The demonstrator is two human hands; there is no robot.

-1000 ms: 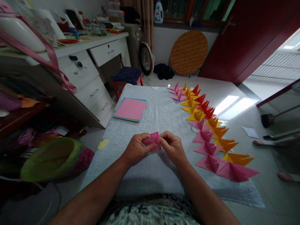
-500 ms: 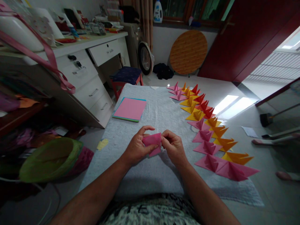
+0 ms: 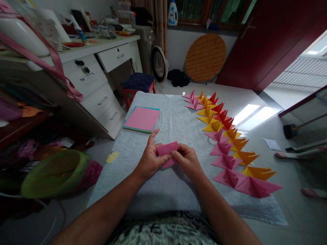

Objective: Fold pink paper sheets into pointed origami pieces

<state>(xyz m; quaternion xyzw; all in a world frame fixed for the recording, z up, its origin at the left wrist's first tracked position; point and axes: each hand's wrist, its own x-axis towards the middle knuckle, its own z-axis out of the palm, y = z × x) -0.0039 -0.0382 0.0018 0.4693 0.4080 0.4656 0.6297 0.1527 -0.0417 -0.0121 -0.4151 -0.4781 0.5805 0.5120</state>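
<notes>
A small folded piece of pink origami paper (image 3: 166, 149) is held between both hands, above the cloth-covered table (image 3: 168, 126). My left hand (image 3: 150, 159) grips its left side, thumb across the front and index finger raised off it. On the right edge my right hand (image 3: 188, 159) pinches the paper between thumb and fingers. Fingertips behind the paper are hidden. Beyond my left hand lies a stack of square paper (image 3: 142, 118), pink on top with blue and green edges below. Folded paper cranes in pink (image 3: 221, 147), yellow-orange (image 3: 239, 143) and red (image 3: 224, 115) stand in rows to the right.
A yellow scrap (image 3: 112, 157) lies at the table's left edge. Beside it on the floor is a green-lined bin (image 3: 56, 173). A stool (image 3: 138, 83), white drawers (image 3: 99, 98) and an open washing machine (image 3: 158, 64) stand beyond. Another person's foot (image 3: 282, 155) shows at right.
My left index finger has lifted away from the paper. The right thumb has come onto the paper's front face near the left thumb, and the paper has tilted slightly.
</notes>
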